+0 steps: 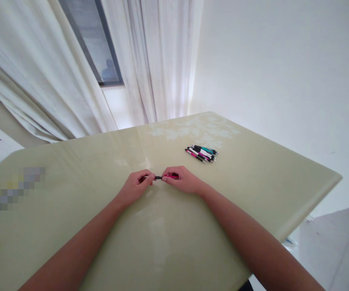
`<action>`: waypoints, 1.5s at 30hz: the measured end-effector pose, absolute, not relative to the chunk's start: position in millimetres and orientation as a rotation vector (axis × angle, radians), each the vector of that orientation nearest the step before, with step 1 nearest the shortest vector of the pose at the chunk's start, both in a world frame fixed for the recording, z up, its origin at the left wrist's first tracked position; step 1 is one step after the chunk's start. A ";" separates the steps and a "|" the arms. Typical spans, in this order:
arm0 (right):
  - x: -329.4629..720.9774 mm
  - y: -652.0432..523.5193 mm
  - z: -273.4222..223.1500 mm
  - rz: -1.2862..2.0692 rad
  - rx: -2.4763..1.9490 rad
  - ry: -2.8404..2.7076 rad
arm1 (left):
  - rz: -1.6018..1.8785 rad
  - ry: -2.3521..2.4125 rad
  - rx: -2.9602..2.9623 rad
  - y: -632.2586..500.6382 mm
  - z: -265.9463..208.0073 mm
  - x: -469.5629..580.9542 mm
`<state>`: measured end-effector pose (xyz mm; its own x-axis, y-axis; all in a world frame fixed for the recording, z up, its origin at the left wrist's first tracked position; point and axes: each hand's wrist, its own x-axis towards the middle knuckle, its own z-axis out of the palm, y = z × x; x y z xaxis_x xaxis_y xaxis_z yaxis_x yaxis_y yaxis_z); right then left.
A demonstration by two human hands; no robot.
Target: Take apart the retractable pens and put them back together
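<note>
Pen (159, 178), black and pink, held crosswise between left hand (138, 182) and right hand (180, 179), over table (150, 242). Pinched from both sides, probably for steady control of each end. On the left, curled nearly closed, with thumb and fingertips on the dark part. On the right, likewise curled, with thumb and fingers around the pink barrel. Hard to confirm exact finger contact, partly hidden. Just beyond the right hand, pile of pens (201, 153), likely bunched for easy reach.
</note>
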<state>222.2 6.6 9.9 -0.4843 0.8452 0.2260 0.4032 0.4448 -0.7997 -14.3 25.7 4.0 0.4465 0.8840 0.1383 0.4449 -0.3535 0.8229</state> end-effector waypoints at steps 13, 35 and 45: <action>219.7 6.0 9.2 0.795 -1.154 -2.051 | 0.724 1.006 2.014 23.3 5.7 -17.1; 221.7 8.2 7.7 0.822 -1.171 -1.951 | 0.852 1.037 1.773 23.0 5.9 -14.2; 222.0 8.6 7.1 0.812 -1.177 -1.945 | 0.881 1.128 1.954 26.7 -0.6 -16.0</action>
